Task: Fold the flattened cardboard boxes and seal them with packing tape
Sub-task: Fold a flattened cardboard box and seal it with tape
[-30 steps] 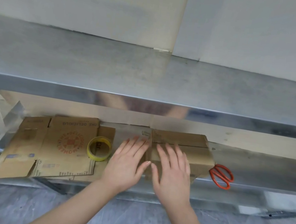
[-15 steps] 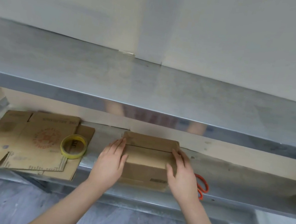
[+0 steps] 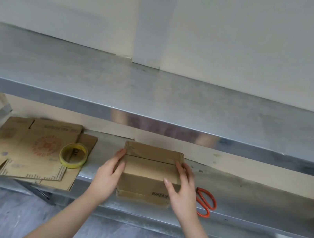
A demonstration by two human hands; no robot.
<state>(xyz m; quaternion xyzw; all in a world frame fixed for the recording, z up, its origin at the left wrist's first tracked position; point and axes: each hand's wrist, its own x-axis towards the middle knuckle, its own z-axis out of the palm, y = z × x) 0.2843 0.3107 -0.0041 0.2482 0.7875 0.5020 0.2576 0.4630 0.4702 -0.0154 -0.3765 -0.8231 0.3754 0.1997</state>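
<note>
A folded brown cardboard box stands on the lower metal shelf, its top flaps closed with a seam across. My left hand grips its left side and my right hand grips its right side. A barcode label shows on the box's front face. A stack of flattened cardboard boxes with a red round print lies at the left of the shelf. A yellow roll of packing tape rests on that stack's right edge.
Orange-handled scissors lie on the shelf just right of my right hand. A wide upper metal shelf overhangs the lower one. A white wall rises behind. Grey floor lies below the shelf's front edge.
My hands moved from lying flat on the box top to gripping its two sides. The view has shifted right and tilted up a little.
</note>
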